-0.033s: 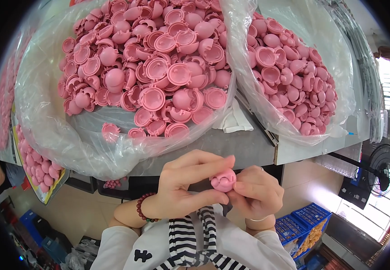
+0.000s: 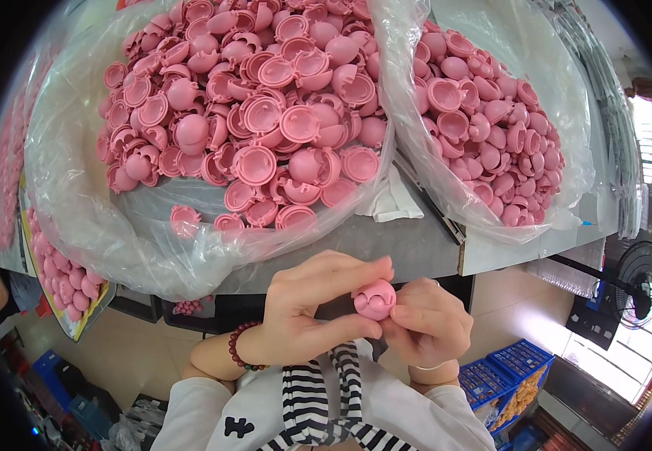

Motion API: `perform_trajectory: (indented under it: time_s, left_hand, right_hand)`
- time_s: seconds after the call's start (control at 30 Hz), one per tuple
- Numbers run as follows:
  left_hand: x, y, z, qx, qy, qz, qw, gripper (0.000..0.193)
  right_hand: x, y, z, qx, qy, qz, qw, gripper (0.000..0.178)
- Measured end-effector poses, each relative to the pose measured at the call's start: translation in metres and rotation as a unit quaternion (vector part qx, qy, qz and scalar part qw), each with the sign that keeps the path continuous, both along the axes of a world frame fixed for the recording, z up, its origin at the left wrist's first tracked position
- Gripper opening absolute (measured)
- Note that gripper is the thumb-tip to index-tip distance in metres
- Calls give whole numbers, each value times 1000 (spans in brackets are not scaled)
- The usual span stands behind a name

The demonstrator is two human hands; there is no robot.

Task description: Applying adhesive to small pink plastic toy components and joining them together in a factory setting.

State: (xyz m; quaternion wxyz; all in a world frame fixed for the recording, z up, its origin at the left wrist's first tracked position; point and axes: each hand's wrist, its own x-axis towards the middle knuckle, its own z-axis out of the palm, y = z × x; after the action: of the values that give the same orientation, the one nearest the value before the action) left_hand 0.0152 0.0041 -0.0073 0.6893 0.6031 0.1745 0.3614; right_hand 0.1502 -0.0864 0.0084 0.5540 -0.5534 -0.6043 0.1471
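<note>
A small pink plastic ball [image 2: 375, 301], put together from hollow half shells, is held between my two hands in front of my body. My left hand [image 2: 322, 297] grips it from the left, thumb below and fingers above. From the right, the thumb and forefinger of my right hand [image 2: 430, 319] press against its side. A curved seam with small notches shows on the face toward me. Beyond my hands, a heap of loose pink half shells [image 2: 262, 115] lies in a clear plastic bag [image 2: 78, 203] on the grey table.
On the right, another clear bag [image 2: 580, 161] holds smaller pink shells [image 2: 518, 154]. A white cloth [image 2: 390, 201] lies between the bags. More pink pieces [image 2: 63, 282] sit at the left table edge. Blue crates [image 2: 518, 361] stand low on the right, near a black fan [image 2: 642, 282].
The pink ball has turned slightly in my fingers and looks rounder, its seam closer together. My hands have hardly moved.
</note>
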Motion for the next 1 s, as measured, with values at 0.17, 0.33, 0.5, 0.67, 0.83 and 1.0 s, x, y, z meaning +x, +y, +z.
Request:
perform_trajectory:
  time_s: [0.17,0.33,0.5,0.67,0.83,1.0]
  left_hand:
    - [-1,10,-4,122,-16,-2,992,36]
    - [0,12,0,151,-24,5,988,32]
    - [-5,10,0,-174,-106,-101,974,44]
    - [-11,9,-7,-394,-252,-187,864,59]
    - [-15,13,14,-439,-154,-199,862,57]
    - [-23,11,7,-363,-138,-139,911,53]
  right_hand:
    - [-4,2,-3,39,-22,-11,999,30]
    - [-4,1,-5,57,-21,-4,998,27]
    - [14,-8,-4,91,45,-53,993,5]
    - [122,-29,0,166,-68,-568,803,28]
    - [218,-72,-35,64,12,-591,804,50]
    - [235,-67,-33,-25,33,-516,856,37]
